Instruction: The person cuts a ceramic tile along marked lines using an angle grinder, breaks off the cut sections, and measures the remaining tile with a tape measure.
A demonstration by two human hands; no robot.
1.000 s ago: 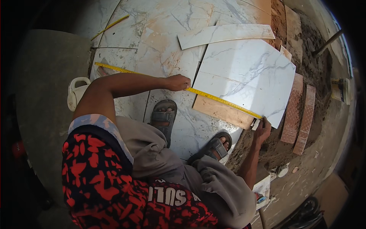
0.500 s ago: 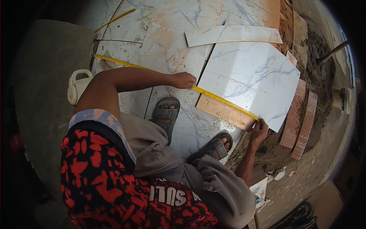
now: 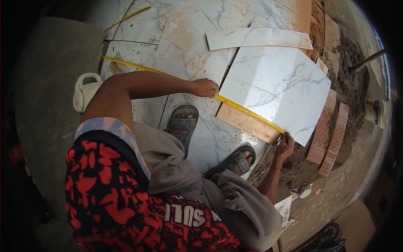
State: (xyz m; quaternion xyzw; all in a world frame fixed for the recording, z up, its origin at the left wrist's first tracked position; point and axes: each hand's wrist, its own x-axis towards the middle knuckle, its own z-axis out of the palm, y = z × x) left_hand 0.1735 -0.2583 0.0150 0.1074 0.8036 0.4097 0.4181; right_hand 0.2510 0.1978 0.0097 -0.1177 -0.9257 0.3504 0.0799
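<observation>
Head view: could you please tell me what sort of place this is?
Probably a floor-tiling site. Marble-look tiles lie beside bare sandy ground; a loose tile rests on them, and both hands, left and right, stretch a yellow tape measure.

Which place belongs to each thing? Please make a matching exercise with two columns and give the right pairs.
Things:
1. left hand
2. right hand
3. narrow curved tile strip
4. white plastic jug

Places:
A. at the lower end of the yellow tape measure, by the corner of the large marble tile
B. on the grey floor, left of the arm
C. pressing on the tape near its middle
D. above the large tile

Pairs: 1-C, 2-A, 3-D, 4-B
</observation>
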